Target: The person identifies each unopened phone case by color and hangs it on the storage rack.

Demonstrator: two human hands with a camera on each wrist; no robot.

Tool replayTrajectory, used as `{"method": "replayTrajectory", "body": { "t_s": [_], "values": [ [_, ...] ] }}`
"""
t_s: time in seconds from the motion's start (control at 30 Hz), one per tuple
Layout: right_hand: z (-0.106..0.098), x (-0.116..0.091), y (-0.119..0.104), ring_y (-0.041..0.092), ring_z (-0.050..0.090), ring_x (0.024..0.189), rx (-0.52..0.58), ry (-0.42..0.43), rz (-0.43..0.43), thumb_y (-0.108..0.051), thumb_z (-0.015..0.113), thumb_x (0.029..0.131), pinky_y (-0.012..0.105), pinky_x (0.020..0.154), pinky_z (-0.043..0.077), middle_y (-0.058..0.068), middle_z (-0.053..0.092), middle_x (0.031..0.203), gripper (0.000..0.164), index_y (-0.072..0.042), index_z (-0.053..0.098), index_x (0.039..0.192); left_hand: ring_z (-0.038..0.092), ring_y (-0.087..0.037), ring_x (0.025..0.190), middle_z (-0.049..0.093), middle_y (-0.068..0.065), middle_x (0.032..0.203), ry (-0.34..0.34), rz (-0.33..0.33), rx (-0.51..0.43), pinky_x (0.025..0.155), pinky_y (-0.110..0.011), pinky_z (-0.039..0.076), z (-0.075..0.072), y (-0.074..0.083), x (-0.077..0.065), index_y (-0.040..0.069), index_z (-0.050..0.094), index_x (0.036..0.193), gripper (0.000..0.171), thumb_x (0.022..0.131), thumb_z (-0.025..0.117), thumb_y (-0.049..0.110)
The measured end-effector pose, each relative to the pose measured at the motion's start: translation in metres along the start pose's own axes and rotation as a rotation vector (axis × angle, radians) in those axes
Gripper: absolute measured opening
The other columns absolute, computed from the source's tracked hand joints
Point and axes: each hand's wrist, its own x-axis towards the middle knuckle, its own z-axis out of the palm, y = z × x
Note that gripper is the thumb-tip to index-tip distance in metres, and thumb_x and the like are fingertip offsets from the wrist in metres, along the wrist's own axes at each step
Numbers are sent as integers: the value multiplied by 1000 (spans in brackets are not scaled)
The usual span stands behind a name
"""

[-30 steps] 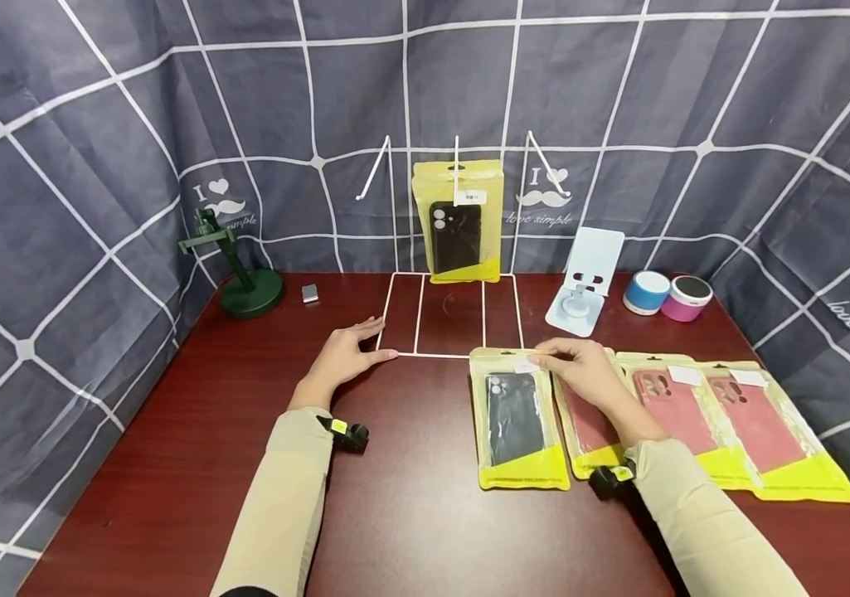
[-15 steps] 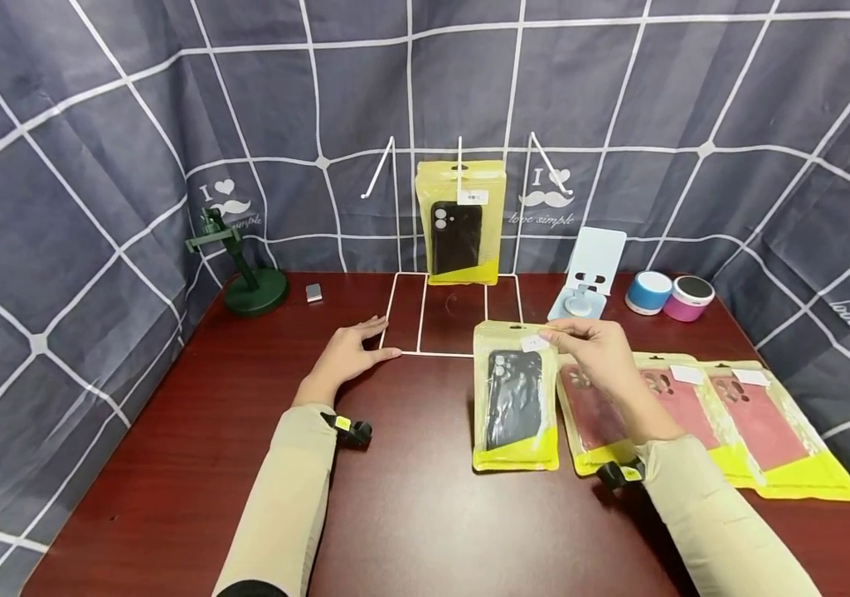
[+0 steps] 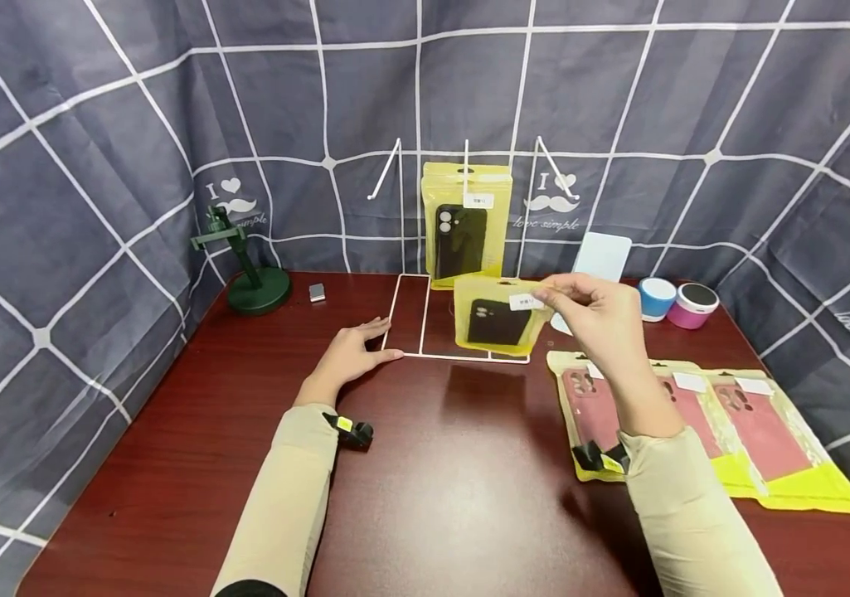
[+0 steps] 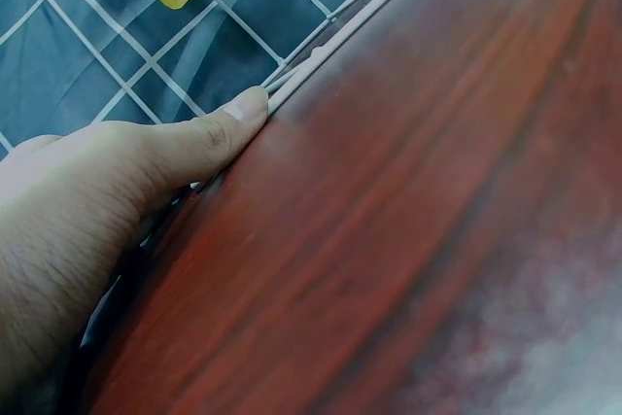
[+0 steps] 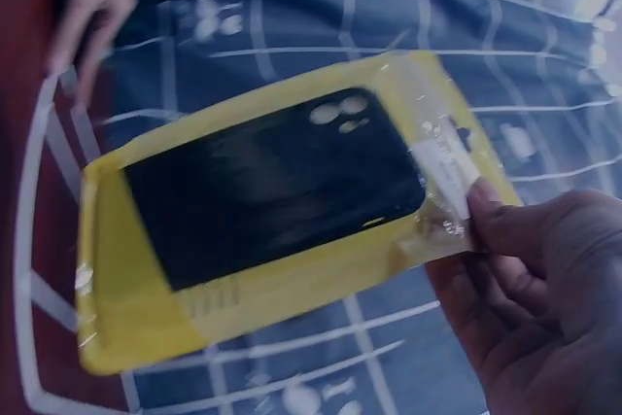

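Note:
My right hand [image 3: 604, 319] pinches the top corner of a yellow pouch with a black phone case [image 3: 497, 322] inside, lifted and tilted over the front of a white wire rack [image 3: 454, 358]. In the right wrist view thumb and fingers grip the pouch [image 5: 282, 191] beside its white label. My left hand [image 3: 350, 355] rests at the rack's front left corner, fingers extended. In the left wrist view the left thumb [image 4: 228, 128] lies against the rack's white wire [image 4: 355, 31]. Another pouch with a black phone case [image 3: 462, 236] hangs on the rack's middle hook.
Several pouches with pink phone cases [image 3: 760, 431] overlap on the table at right. Behind them stand a light blue phone stand [image 3: 604, 257], a blue speaker [image 3: 656, 300] and a pink speaker [image 3: 693, 305]. A green stand [image 3: 259, 290] and small metallic block [image 3: 317, 292] are at back left.
My right hand has raised the black-case pouch off the table and carried it toward the rack, its bottom now swung away from me. My left hand has stayed at the rack's corner.

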Motion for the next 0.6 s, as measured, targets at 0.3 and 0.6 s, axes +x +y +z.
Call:
{"method": "replayTrajectory", "body": {
  "t_s": [0.3, 0.6],
  "values": [
    [17, 28, -44, 4, 54, 56, 200, 66, -9, -21, 80, 88, 19, 47, 34, -1, 73, 77, 18, -5, 78, 96, 40, -24, 144, 46, -6, 154, 10, -12, -12, 115, -48, 35, 4, 0, 2, 19, 53, 148, 81, 83, 72, 64],
    [44, 54, -57, 7, 51, 58, 538, 182, -16, -6, 79, 87, 21, 53, 36, -2, 68, 71, 9, 2, 75, 88, 40, -24, 144, 47, -6, 153, 13, -17, -16, 115, -49, 35, 2, 2, 2, 20, 54, 148, 82, 82, 71, 66]
  ]
}}
